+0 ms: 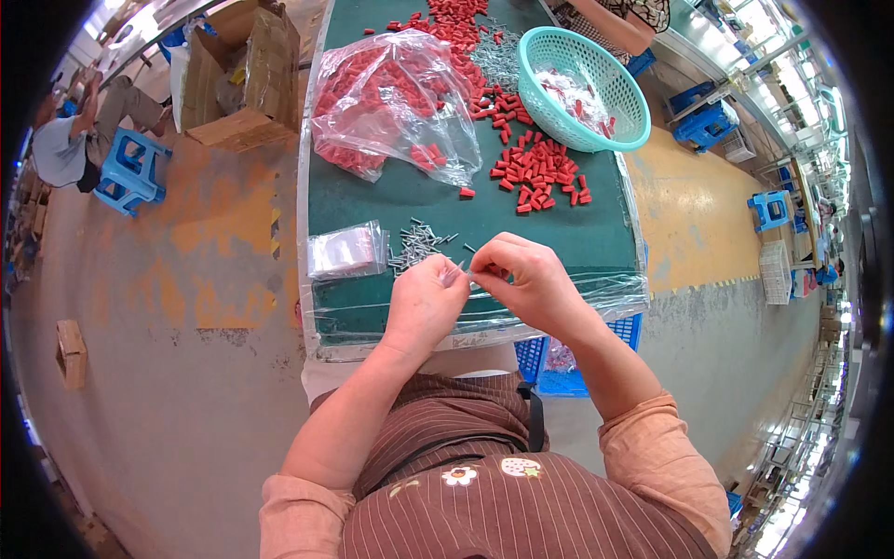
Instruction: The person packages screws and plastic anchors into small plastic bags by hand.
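Over the near edge of the green-topped table, my left hand (pixel 426 300) and my right hand (pixel 529 279) meet with fingertips pinched. Between them is a small clear plastic bag (pixel 453 276), mostly covered by the fingers. Just beyond my left hand lies a loose pile of grey screws (pixel 416 244). To its left rests a stack of small clear bags (pixel 345 252). Farther off, red plastic caps (pixel 535 172) are scattered in a heap, and a large clear bag (pixel 396 102) full of the same red caps lies to the left.
A mint-green basket (pixel 626 98) at the far right of the table holds filled small bags. More screws (pixel 496 56) lie beside it. A blue crate (pixel 559 377) stands under the table's near edge. Another person's arm (pixel 610 23) reaches in at the far end. A cardboard box (pixel 242 84) stands left.
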A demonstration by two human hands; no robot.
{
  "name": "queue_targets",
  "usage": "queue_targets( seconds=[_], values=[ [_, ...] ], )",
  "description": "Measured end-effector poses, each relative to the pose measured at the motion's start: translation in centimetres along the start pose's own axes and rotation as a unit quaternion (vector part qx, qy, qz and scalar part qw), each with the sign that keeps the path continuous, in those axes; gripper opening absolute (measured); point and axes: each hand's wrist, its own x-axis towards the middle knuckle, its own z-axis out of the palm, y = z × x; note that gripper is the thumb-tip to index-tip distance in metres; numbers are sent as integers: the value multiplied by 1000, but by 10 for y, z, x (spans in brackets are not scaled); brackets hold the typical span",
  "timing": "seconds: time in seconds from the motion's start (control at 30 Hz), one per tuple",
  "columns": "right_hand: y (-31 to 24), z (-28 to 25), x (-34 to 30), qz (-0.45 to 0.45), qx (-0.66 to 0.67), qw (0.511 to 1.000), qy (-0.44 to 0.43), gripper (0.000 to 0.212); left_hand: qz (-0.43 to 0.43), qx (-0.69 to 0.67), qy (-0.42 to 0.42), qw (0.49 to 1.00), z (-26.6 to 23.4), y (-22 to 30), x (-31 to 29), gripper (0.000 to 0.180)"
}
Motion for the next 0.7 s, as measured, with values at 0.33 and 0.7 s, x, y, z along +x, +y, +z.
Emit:
queue_targets(
  seconds=[0.33,0.7],
  values=[
    [10,-13,-1,53,0,999,11,10,-21,-6,-21,1000,0,7,3,19],
    [12,-14,-4,77,97,992,21,18,-29,-12,-27,999,-2,15,4,21]
  ],
)
